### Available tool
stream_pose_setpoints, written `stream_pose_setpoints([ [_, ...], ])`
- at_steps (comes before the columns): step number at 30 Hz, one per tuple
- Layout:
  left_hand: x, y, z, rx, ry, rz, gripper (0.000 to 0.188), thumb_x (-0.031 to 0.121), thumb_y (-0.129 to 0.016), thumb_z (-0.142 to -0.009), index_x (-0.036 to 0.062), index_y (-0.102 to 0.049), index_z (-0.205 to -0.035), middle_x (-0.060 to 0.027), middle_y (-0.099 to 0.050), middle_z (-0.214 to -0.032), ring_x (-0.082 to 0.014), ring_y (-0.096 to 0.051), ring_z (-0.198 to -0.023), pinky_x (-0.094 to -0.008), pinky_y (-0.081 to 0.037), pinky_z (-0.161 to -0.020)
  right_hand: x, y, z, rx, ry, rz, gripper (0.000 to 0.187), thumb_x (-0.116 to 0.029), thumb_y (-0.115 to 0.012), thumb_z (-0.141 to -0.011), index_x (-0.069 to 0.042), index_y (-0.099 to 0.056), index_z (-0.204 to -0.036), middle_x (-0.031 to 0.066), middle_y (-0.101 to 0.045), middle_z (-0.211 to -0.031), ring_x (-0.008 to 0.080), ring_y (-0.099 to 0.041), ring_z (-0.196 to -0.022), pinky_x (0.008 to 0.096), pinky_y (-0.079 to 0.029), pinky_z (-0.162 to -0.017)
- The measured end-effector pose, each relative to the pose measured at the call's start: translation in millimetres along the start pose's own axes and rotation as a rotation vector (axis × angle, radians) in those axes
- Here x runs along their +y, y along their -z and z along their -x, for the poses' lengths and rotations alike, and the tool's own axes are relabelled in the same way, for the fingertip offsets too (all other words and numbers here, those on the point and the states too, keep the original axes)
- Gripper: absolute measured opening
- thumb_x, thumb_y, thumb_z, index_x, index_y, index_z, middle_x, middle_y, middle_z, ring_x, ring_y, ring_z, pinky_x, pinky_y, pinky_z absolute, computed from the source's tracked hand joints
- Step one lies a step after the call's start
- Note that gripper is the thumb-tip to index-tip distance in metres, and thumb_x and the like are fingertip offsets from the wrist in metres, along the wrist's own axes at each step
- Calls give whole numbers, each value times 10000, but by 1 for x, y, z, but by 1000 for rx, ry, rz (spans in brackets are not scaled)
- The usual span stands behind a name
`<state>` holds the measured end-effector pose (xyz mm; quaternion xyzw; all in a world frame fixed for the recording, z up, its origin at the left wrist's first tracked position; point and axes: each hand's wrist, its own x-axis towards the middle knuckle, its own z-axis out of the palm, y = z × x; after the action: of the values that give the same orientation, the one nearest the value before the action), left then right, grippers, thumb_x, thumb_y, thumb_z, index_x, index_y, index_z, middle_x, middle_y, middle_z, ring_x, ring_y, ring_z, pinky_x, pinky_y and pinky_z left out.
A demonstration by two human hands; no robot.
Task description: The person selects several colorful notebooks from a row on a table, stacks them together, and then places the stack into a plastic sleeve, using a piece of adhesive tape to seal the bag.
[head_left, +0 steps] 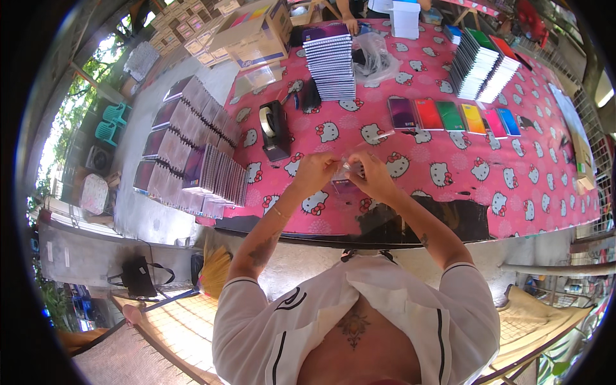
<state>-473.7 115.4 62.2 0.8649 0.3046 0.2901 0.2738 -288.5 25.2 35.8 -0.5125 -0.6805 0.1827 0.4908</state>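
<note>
Both my hands meet over the near part of the table, fingers pinched on a crinkled clear plastic wrapper [347, 169]. My left hand [316, 173] grips its left side, and my right hand [373, 179] its right side. Just below the fingers, a small dark purple notebook [344, 187] shows in part; whether it lies inside the plastic I cannot tell. To the left of my hands stands a black tape dispenser [276, 138] with a roll of tape.
Stacked spiral notebooks [208, 173] stand at left, with another tall stack [330, 67] farther back. Several coloured notebooks, including a green one [449, 116], lie in a row at right, before more stacks [475, 67]. A cardboard box [253, 35] and another person's hand [351, 24] are behind.
</note>
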Motion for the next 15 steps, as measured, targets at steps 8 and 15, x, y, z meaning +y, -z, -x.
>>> stream_pose_setpoints([
  [8, 16, -4, -15, -52, 72, -294, 137, 194, -697, -809, 58, -685, -822, -127, -685, -686, -326, -682, -618, -418, -541, -598, 28, -2, -8, 47, -404, -516, 464, -113, -781, -814, -44, -553, -1213, 96, -621, -1041, 183, -621, -942, 327, -525, -817],
  [15, 21, -10, -19, -17, 46, -498, 212, 216, -718, -817, 74, -681, -970, -125, -707, -987, -327, -671, -898, -432, -530, -772, 40, -18, 8, 130, -425, -629, 391, -39, -727, -843, -43, -566, -1199, 37, -592, -1022, 107, -570, -901, 260, -510, -778],
])
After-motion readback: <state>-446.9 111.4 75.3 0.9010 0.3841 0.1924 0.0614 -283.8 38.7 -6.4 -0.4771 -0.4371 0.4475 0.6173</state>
